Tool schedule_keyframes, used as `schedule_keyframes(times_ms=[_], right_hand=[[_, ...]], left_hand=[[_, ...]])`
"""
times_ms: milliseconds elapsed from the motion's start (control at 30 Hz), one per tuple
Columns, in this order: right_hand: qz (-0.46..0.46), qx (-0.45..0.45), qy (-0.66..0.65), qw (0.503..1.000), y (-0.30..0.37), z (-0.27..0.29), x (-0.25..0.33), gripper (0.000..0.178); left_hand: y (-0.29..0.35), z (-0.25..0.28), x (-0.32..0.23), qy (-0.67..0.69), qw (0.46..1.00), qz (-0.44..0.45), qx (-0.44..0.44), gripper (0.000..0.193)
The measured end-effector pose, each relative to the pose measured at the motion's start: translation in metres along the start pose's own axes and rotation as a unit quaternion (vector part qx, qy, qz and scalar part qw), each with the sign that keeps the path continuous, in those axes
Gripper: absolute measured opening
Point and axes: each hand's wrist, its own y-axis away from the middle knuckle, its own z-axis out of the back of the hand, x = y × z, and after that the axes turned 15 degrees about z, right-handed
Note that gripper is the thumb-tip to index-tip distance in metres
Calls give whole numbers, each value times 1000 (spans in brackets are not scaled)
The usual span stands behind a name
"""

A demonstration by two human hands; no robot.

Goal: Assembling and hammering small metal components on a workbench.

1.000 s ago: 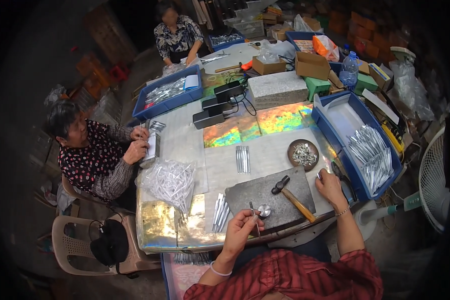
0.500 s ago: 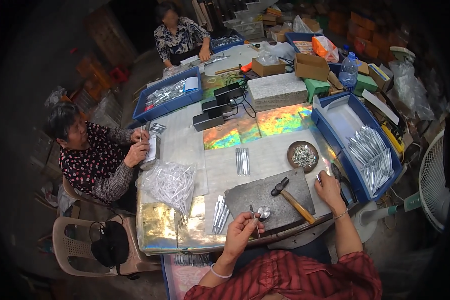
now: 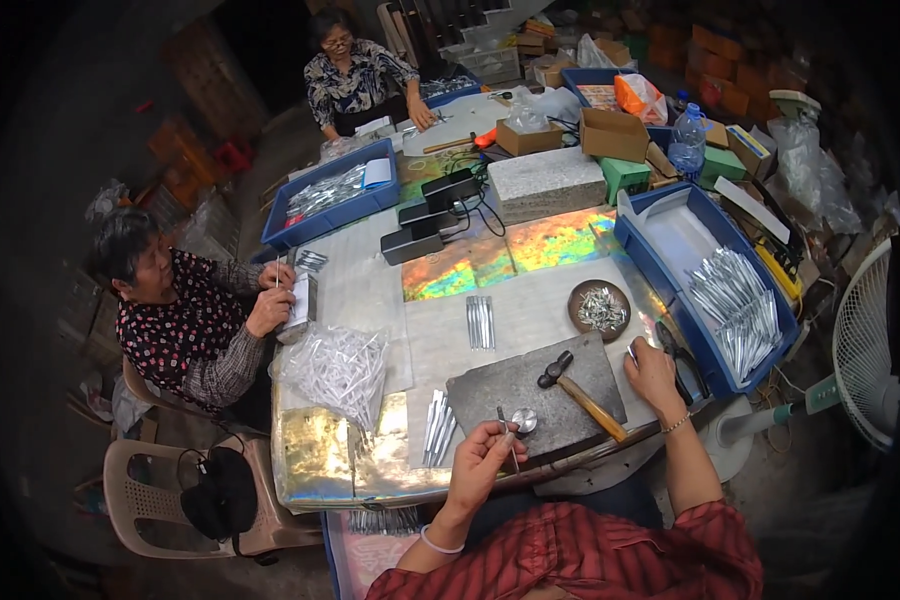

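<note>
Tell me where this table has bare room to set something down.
Bare: the pale sheet between the middle row of silver rods and the bowl, and between that row and the bag of white strips. Crowded: around the slab, with hammer, metal disc, left hand.

1 thin metal rod, tilted, in left hand

At eight o'clock, a beige chair is being occupied by a black bag. At nine, a place is being taken by a seated co-worker. At one, space is being taken up by a pale stone block; between one and two, an open cardboard box is being kept near an orange-and-white bag and a clear bottle. At three, a white fan is being held up by a stand.
</note>
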Motion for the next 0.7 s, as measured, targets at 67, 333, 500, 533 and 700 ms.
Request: schedule_keyframes(times_ms=[67, 333, 500, 533, 700], right_hand=[[-2, -4, 6, 1000, 0, 1, 0, 18], [7, -9, 8, 1000, 1, 0, 3, 19], [5, -13, 13, 1000, 4, -3, 2, 19], [4, -14, 12, 1000, 4, -3, 2, 18], [9, -17, 11, 1000, 2, -3, 5, 18]], left_hand=[[-1, 0, -1, 1, 1000, 0, 4, 22], [1, 1, 1, -6, 1000, 9, 3, 21], [2, 0, 0, 2, 1000, 7, 1, 21], [2, 0, 0, 1, 1000, 8, -1, 21], [1, 0, 2, -6, 1000, -1, -13, 20]])
